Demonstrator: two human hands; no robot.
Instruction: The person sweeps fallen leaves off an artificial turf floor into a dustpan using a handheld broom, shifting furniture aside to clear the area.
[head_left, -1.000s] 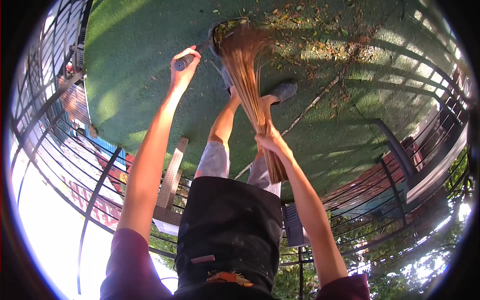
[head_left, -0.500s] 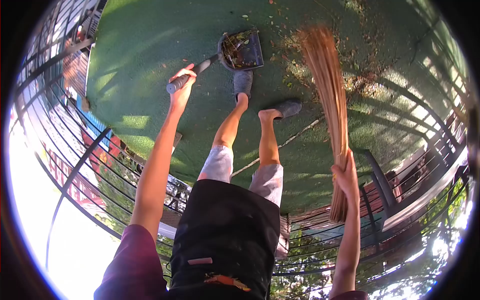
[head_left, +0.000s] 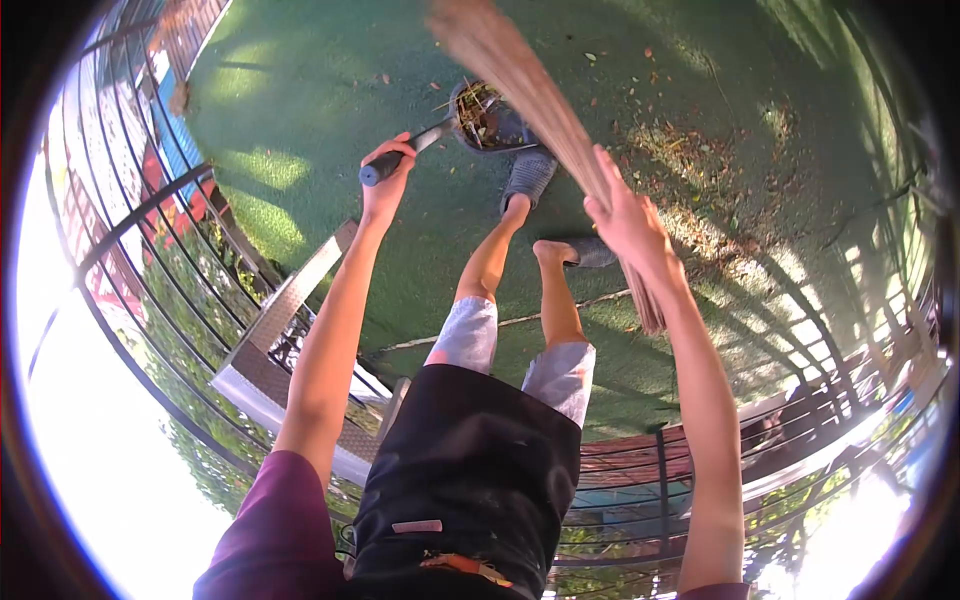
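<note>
My left hand [head_left: 388, 178] is wrapped round the grey handle of a dustpan [head_left: 512, 128], which rests on the green floor by my shoe with leaves and twigs inside. My right hand [head_left: 628, 222] grips a straw broom [head_left: 530, 82] around its lower part. The broom slants up to the left, its blurred bristle end raised beyond the dustpan and covering part of the dustpan's right side. Scattered dry leaves [head_left: 690, 165] lie on the floor to the right of the broom.
Two grey shoes [head_left: 530, 172] are on my feet, close to the dustpan. A dark metal railing [head_left: 115, 255] curves round the left and bottom. A metal step-like structure [head_left: 290, 300] stands at the lower left. A thin pale line crosses the floor behind my feet.
The broom has swung from the right over to the upper left, past the dustpan, and my right hand has moved up and inward. My left hand still holds the dustpan.
</note>
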